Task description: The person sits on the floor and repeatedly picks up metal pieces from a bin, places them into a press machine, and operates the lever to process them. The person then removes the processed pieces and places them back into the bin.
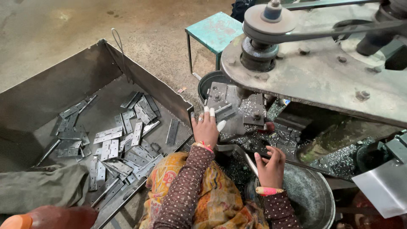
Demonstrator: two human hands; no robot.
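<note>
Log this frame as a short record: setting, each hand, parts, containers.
setting: metal workshop, belt-driven press
left hand: flat on the press bed, fingertips capped white
right hand: open, beside a bent metal rod
parts: flat hinge plates heaped loose
containers: steel tray holding the plates; round metal bowl
other: teal stool

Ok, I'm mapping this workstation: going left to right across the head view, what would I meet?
Metal bin with flat hinge plates → left hand → right hand → round metal basin → bent sheet-metal piece.
</note>
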